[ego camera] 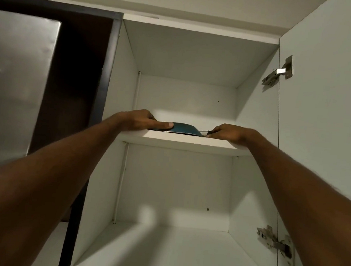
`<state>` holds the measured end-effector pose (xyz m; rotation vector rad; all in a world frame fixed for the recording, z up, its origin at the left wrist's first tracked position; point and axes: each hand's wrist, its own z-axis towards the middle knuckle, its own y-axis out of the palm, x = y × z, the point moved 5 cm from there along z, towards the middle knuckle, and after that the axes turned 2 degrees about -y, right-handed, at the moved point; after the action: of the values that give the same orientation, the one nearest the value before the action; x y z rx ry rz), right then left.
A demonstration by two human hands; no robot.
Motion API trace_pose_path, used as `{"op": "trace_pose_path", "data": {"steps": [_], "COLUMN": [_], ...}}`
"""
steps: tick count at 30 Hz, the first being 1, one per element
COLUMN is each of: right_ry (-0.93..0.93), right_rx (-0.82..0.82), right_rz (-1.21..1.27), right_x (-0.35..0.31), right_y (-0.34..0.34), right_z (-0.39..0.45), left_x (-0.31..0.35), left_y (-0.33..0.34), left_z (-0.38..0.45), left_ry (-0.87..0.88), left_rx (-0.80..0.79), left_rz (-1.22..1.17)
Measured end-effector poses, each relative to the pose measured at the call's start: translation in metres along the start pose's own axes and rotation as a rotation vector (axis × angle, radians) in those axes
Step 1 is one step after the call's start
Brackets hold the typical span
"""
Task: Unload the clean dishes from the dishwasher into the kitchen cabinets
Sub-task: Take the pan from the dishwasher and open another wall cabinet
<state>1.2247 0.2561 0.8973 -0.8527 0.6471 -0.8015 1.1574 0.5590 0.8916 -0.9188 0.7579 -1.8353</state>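
Reaching overhead, left hand (141,119) grips the rim of a teal pan (181,129) and right hand (229,132) grasps its handle (204,132), likely steadying it level on the upper cabinet shelf (182,141) above eye line.

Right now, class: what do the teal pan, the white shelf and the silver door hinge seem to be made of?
Teal pan: probably coated metal, with a smooth matte finish and a steel-looking handle stub.
White shelf: likely laminated board, flat and matte with a square edge.
Silver door hinge: metal, with a bright sheen.

Both hands, left hand (141,119) and right hand (232,132), hold a teal pan (183,129) on the upper shelf (182,141)
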Motion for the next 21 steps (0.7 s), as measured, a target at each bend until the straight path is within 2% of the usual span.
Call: {"op": "trace_pose_path", "data": {"steps": [2, 5, 9, 11, 16, 18, 21], "right_ry": [-0.017, -0.072, -0.143, -0.126, -0.145, -0.139, -0.146], "right_rx": [0.083, 0.209, 0.439, 0.535, 0.654, 0.686, 0.687], "right_rz": [-0.075, -0.041, -0.162, -0.231, -0.282, -0.301, -0.345], "right_x": [-0.001, -0.008, -0.024, -0.032, -0.048, -0.053, -0.064], "right_y": [-0.006, -0.010, -0.014, -0.012, 0.015, 0.027, 0.044], "right_z": [-0.004, -0.014, -0.038, -0.056, -0.110, -0.133, -0.162], "left_x": [0.002, 0.003, 0.013, 0.019, 0.028, 0.034, 0.047], "left_y": [-0.003, -0.010, -0.013, -0.010, 0.022, 0.046, 0.080], "left_z": [-0.003, -0.008, -0.025, -0.036, -0.086, -0.116, -0.147], "left_ry": [0.016, 0.042, 0.092, 0.115, 0.221, 0.277, 0.351], "left_rx": [0.095, 0.337, 0.568, 0.610, 0.659, 0.690, 0.640], "left_rz": [0.016, 0.028, 0.184, 0.230, 0.251, 0.288, 0.394]}}
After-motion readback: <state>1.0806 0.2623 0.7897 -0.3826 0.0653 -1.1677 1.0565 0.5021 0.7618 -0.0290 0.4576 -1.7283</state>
